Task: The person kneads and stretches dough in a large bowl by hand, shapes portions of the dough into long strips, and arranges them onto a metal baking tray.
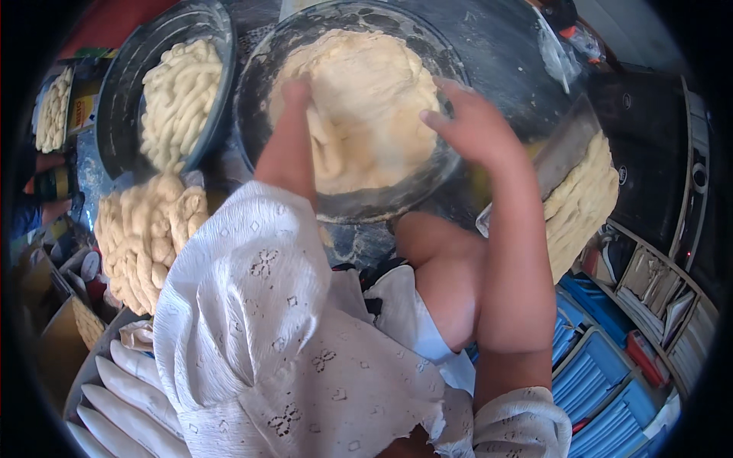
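Note:
In a wide dark round basin (351,206) lies a large pale, floury mass of dough (363,114). My left hand (296,95) is at the dough's left side, its fingers sunk out of sight. My right hand (466,122) is at the right edge of the dough, thumb apart from the partly hidden, curved fingers. Left of the basin, a tub (114,99) holds pale dough strands (172,103). Below that tub lies a pile of lumpy dough (145,237). Past my right forearm, a flat slab of dough (576,206) sits with a metal sheet (565,141) at its upper edge.
Another batch of dough (53,111) stands at the far left. A black appliance (634,168) stands at the right. Blue slatted plastic trays (588,366) are at lower right, long white items (126,397) at lower left. A plastic bag (556,53) lies at the upper right.

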The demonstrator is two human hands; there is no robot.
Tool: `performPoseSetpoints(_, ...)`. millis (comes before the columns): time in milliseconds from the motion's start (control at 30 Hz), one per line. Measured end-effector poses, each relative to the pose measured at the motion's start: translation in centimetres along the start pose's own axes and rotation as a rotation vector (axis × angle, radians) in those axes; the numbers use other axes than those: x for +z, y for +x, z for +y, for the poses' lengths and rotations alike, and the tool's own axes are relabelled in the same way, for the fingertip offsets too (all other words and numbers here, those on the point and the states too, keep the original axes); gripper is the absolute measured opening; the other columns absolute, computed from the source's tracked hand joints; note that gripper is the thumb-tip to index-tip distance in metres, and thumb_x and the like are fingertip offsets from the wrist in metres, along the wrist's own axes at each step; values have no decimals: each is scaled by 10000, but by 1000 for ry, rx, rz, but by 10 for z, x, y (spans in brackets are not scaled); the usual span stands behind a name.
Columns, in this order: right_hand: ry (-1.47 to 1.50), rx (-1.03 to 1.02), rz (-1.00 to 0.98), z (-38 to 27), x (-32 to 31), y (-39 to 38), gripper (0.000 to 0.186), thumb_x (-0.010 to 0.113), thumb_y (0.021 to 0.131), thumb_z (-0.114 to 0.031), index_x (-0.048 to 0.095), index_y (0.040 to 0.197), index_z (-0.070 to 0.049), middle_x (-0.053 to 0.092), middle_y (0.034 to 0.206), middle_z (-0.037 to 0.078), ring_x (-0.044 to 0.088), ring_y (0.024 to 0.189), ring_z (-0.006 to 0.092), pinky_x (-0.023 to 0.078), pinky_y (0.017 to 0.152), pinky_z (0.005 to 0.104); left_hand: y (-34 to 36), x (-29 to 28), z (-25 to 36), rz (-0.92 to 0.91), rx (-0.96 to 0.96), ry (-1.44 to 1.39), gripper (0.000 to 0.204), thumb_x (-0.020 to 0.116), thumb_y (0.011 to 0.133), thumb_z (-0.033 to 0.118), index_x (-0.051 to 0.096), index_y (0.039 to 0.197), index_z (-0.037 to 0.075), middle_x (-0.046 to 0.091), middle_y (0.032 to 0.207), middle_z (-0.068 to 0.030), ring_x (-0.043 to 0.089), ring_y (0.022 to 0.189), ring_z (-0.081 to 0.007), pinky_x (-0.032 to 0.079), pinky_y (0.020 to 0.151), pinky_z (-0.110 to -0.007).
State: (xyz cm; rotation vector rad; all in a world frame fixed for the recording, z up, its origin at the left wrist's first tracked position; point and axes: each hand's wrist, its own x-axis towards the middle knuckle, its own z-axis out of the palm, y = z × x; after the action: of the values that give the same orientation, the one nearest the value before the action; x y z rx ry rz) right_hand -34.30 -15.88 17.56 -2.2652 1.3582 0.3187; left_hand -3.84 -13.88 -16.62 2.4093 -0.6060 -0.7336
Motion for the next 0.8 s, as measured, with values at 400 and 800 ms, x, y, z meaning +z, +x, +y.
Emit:
performPoseSetpoints(400,-14,71,60,22,-2,-11,567,544,822,-388,419,1280,-78,480,1222,205,495,1096,342,413,912,404,1,67,64,-226,-330,-763,340,557,796,210,531,1033,-32,603,812,-156,586,634,-245,473,534,-350)
performPoseSetpoints(800,40,-83,16,-40,-7,-4,595,548,824,-399,397,1304,-82,461,1253,205,470,1135,336,395,937,396,-233,-135,7,-132,-216,-1023,186,511,806,101,528,966,10,541,790,-54,541,615,-158,451,533,-283)
